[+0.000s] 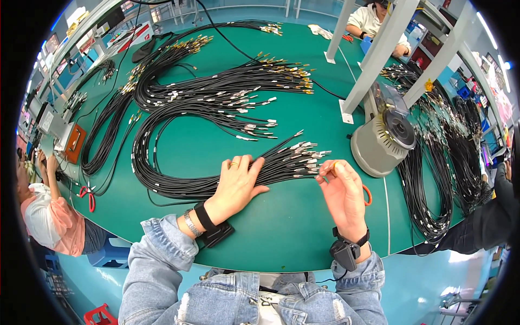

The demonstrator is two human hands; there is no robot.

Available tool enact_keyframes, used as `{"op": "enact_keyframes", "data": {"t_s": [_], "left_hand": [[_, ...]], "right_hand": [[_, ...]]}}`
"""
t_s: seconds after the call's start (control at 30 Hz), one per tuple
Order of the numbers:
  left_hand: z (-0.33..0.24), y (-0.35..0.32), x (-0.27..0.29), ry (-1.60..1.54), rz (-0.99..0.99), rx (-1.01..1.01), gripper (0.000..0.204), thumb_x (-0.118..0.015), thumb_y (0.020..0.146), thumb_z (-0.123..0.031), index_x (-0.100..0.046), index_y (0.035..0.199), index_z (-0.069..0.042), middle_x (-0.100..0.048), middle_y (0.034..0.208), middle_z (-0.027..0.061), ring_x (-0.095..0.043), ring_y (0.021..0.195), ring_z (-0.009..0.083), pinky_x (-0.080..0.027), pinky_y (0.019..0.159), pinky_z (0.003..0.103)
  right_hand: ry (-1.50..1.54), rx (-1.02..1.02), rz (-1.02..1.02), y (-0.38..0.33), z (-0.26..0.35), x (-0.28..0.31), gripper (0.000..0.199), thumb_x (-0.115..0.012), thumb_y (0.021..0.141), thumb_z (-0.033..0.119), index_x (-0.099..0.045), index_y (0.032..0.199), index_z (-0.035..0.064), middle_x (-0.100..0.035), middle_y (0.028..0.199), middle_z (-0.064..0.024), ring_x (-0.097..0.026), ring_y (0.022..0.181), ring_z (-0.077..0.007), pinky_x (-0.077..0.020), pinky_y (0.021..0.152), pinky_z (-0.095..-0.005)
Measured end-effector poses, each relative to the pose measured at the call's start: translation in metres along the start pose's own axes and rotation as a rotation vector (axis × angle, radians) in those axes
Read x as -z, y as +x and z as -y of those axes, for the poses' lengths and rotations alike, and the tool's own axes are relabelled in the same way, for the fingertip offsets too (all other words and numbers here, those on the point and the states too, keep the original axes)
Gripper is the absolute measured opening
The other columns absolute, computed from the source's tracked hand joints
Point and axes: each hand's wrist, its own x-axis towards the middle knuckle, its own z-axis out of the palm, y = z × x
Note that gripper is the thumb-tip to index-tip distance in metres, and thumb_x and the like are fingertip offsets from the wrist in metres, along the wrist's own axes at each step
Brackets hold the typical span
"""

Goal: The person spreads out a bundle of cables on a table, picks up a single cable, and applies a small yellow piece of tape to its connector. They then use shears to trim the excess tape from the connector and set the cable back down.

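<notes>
At the lower middle of the head view, the left hand lies flat and open, fingers spread, pressing on the nearest bundle of black cables where it narrows toward its metal-tipped ends. Right of centre, the right hand is pinched shut on a small strip of yellowish tape, held just beside those tips. To do this well, the flat hand should keep the strands pinned and parallel on the green table, so the tips stay level while the pinched strip goes on square and tight, I judge.

Just right of the hands stands a grey round tape dispenser, with an orange ring partly hidden behind the right hand. Small white tags sit along the cable bundles in the upper middle. At the far left edge lie an orange-brown flat case and grey boxes; red-handled cutters lie lower left. Boxes with white and red labels stand at the upper left, too small to make out.
</notes>
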Motion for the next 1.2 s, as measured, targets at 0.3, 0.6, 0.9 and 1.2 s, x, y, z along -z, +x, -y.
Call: {"op": "enact_keyframes", "data": {"t_s": [0.3, 0.6, 0.9, 1.2], "left_hand": [[-0.018, 0.042, -0.031, -0.233, 0.027, -0.086, 0.022, -0.067, 0.075, -0.014, -0.055, 0.092, -0.007, -0.052, 0.087, 0.0072, -0.053, 0.082, 0.0248, -0.043, 0.068, 0.034], [0.001, 0.006, -0.011, -0.288, 0.074, -0.028, 0.016, -0.066, 0.075, -0.008, -0.053, 0.083, -0.006, -0.052, 0.074, 0.0076, -0.054, 0.071, 0.0272, -0.044, 0.063, 0.037], [0.011, -0.003, 0.005, -0.527, -0.002, 0.202, 0.015, -0.065, 0.076, -0.007, -0.051, 0.082, -0.004, -0.051, 0.076, 0.0081, -0.053, 0.074, 0.0277, -0.045, 0.065, 0.036], [0.014, -0.045, 0.019, -0.196, 0.098, -0.092, 0.015, -0.063, 0.072, -0.007, -0.056, 0.086, -0.006, -0.049, 0.083, 0.0050, -0.051, 0.078, 0.0226, -0.045, 0.064, 0.033]], "right_hand": [[0.002, 0.024, -0.025, 0.004, 0.002, 0.004, 0.015, -0.055, 0.090, 0.019, -0.054, 0.083, 0.0060, -0.053, 0.090, -0.0051, -0.049, 0.087, -0.0142, -0.0414, 0.080, -0.0301], [0.003, 0.026, -0.002, 0.003, 0.005, 0.010, 0.015, -0.055, 0.090, 0.019, -0.054, 0.083, 0.0062, -0.052, 0.089, -0.0050, -0.049, 0.087, -0.0148, -0.0410, 0.080, -0.0309], [0.015, 0.045, 0.009, 0.003, 0.007, 0.007, 0.016, -0.055, 0.090, 0.020, -0.053, 0.082, 0.0066, -0.052, 0.090, -0.0050, -0.047, 0.088, -0.0155, -0.0400, 0.080, -0.0310], [-0.010, 0.045, 0.004, 0.002, 0.009, 0.008, 0.015, -0.056, 0.089, 0.021, -0.054, 0.083, 0.0067, -0.052, 0.089, -0.0047, -0.047, 0.088, -0.0153, -0.0394, 0.080, -0.0316]]}}
